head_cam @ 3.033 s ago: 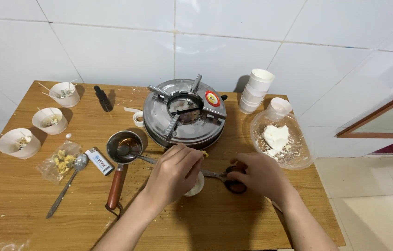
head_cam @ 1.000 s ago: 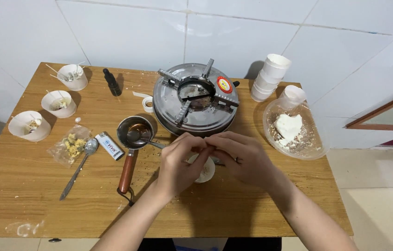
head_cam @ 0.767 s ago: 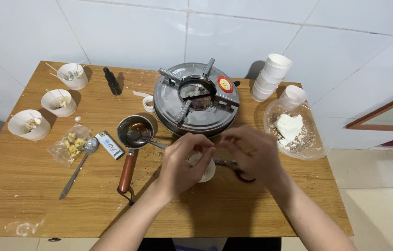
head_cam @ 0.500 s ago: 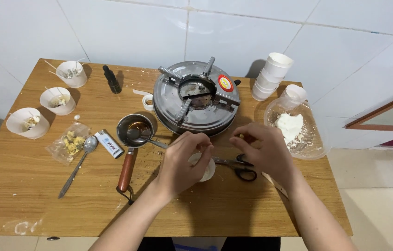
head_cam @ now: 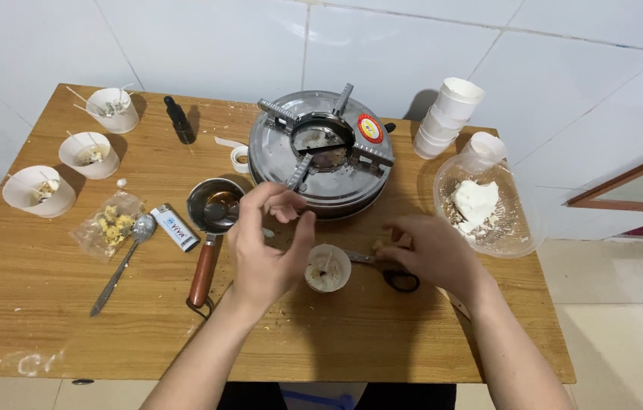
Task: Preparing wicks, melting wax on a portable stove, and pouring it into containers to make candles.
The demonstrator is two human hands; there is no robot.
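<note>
My left hand (head_cam: 264, 247) hovers over the wooden table (head_cam: 48, 319), fingers curled loosely and apart, holding nothing I can make out, just left of a small white paper cup (head_cam: 327, 268) with a wick inside. My right hand (head_cam: 428, 250) rests palm down on black-handled scissors (head_cam: 401, 281) to the right of the cup; its fingers lie over the blades. Whether it grips them I cannot tell. A round metal gas stove (head_cam: 321, 152) stands just behind both hands.
A small saucepan with a wooden handle (head_cam: 211, 220) sits left of my left hand. A lighter (head_cam: 175, 227), a spoon (head_cam: 120, 262) and a bag of yellow bits (head_cam: 109, 225) lie further left. Three white cups (head_cam: 90, 154) line the left edge. Stacked cups (head_cam: 443, 118) and a clear bowl of white wax (head_cam: 481, 209) stand at right.
My hands, joined over the small cup before, have parted. The right hand has moved right and down onto the scissors; the left hand has lifted off the cup, which now shows.
</note>
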